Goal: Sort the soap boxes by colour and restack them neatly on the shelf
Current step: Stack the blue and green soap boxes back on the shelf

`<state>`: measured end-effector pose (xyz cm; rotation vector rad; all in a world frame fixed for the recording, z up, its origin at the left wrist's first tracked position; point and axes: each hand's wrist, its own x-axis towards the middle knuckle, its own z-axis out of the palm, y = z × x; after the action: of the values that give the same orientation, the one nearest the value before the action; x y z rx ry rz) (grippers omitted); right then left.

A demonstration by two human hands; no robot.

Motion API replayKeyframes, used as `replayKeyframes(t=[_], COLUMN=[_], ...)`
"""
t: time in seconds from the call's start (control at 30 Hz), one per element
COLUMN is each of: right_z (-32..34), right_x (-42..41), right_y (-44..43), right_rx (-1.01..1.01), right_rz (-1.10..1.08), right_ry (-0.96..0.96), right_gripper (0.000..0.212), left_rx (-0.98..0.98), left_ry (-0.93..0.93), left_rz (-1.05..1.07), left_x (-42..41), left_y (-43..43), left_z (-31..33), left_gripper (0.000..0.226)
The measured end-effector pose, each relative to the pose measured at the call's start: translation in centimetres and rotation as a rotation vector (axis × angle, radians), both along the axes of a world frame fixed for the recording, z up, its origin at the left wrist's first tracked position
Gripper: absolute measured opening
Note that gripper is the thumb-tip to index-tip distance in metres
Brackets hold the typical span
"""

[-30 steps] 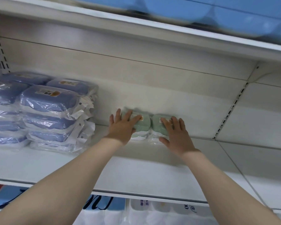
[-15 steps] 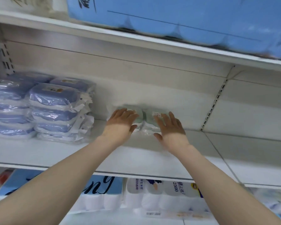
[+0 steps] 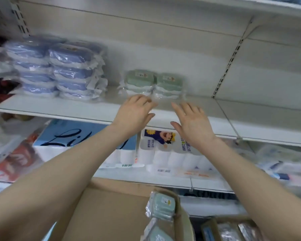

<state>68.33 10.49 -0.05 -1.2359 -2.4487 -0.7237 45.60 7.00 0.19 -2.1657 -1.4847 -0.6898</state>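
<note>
- Nearest, under the arms, is a carton (image 3: pixel 111 211). Loose green boxes (image 3: pixel 161 205) in plastic wrap lie along its right side (at least two; the lower one is cut off by the frame edge).
- Beyond it, tissue packs (image 3: pixel 163 150) lie a level below the shelf (image 3: pixel 68 108).
- The left hand (image 3: pixel 134 115) and right hand (image 3: pixel 193 122) hover side by side over the shelf's front edge. Both are palm down with fingers spread and straight, a gap between them, and they hold nothing.
- Just past the fingertips stand the green stacks (image 3: pixel 155 83), two low piles side by side towards the back wall. I cannot tell whether the left fingertips brush their wrap.
- Further left are the blue stacks (image 3: pixel 59 70). They are taller and kept apart from the green by a strip of bare shelf.
- The step in hand looks like fetching more green from the carton:
  - Take one box per hand.
  - Grip the hard sides rather than the slippery film.
  - Set each box squarely on a green pile, label up, with the edges flush.
  - Tuck the loose wrap under so nothing slides.
  - Keep the bare strip beside the blue.
</note>
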Motion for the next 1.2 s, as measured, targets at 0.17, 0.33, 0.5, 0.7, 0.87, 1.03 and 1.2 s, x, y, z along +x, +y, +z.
replayKeyframes(t=[0.17, 0.33, 0.5, 0.7, 0.87, 1.03, 1.2], right_z=[-3.7, -10.4, -19.2, -27.5, -33.9, -39.9, -47.1], right_x=[2.4, 5.4, 8.5, 10.8, 11.2, 11.1, 9.8], right_y=[-4.6, -8.9, -13.3, -16.9, -19.1, -20.3, -20.6], right_rx=[-0.021, -0.145, -0.370, -0.640, -0.844, -0.976, -1.123], right_rz=[0.071, 0.076, 0.027, -0.068, -0.150, -0.221, -0.253], right_ry=[0.060, 0.074, 0.038, -0.010, -0.043, -0.080, -0.097], right_gripper=[0.056, 0.062, 0.058, 0.056, 0.063, 0.067, 0.071], left_rx=[0.033, -0.069, -0.309, -0.571, -0.806, -0.984, -1.123], left_ry=[-0.006, -0.073, -0.150, -0.241, -0.243, -0.188, -0.162], left_rz=[-0.042, -0.016, 0.010, 0.062, 0.058, 0.060, -0.005], left_x=[2.1, 4.3, 6.1, 7.9, 8.4, 7.4, 8.1], left_y=[-4.5, -9.3, -13.1, -16.8, -20.7, -24.1, -25.6], left_z=[-4.0, -10.5, -19.5, -27.7, -35.2, -41.6, -47.1], left_gripper=[0.030, 0.029, 0.030, 0.033, 0.037, 0.042, 0.046])
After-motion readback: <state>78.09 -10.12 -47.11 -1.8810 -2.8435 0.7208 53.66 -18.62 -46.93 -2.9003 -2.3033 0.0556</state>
